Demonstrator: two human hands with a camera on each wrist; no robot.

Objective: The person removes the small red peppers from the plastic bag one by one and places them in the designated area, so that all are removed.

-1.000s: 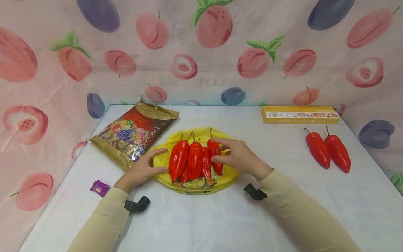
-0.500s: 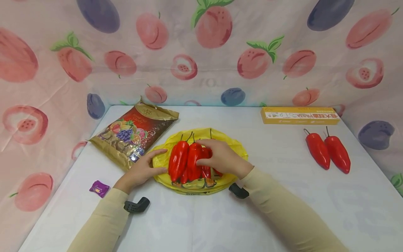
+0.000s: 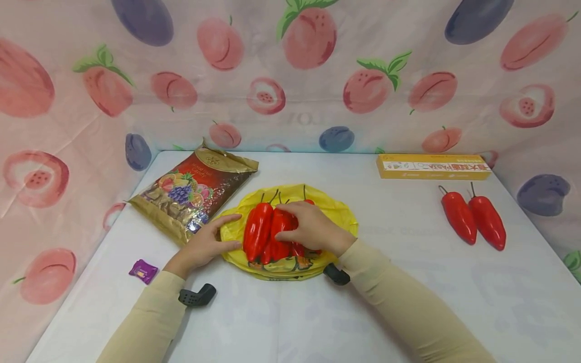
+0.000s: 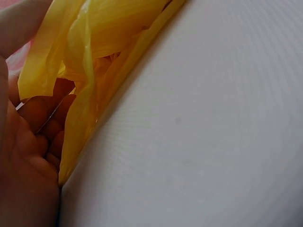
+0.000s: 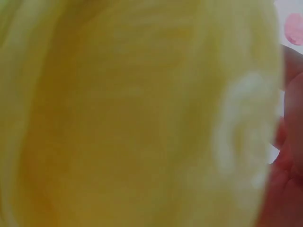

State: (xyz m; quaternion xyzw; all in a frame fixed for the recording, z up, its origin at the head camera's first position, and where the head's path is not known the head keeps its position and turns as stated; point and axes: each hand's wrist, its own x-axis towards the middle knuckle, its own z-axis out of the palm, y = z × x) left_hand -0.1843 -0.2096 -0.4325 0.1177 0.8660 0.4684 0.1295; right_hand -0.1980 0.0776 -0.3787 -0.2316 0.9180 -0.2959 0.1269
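Observation:
Several glossy red chili peppers (image 3: 257,232) lie side by side, stems away from me, in the opened mouth of a yellow plastic bag (image 3: 338,214). My left hand (image 3: 201,249) holds the bag's left edge. In the left wrist view, its curled fingers (image 4: 40,111) are behind the yellow plastic, with the thumb above. My right hand (image 3: 313,227) is over the peppers on the right side of the bag. Its fingertips and thumb touch a middle pepper (image 3: 279,249) without closing round it, and the hand hides part of the peppers beneath. Yellow plastic fills most of the right wrist view.
A red and gold candy bag (image 3: 195,189) lies behind my left hand. A purple wrapped candy (image 3: 143,271) is at the left. Two more red peppers (image 3: 458,217) lie at the right, in front of a yellow pasta box (image 3: 433,166). Fruit-printed cloth (image 3: 290,116) borders the white table.
My right hand has moved left from the rightmost pepper in the bag to a middle one. The left hand and the peppers appear unmoved.

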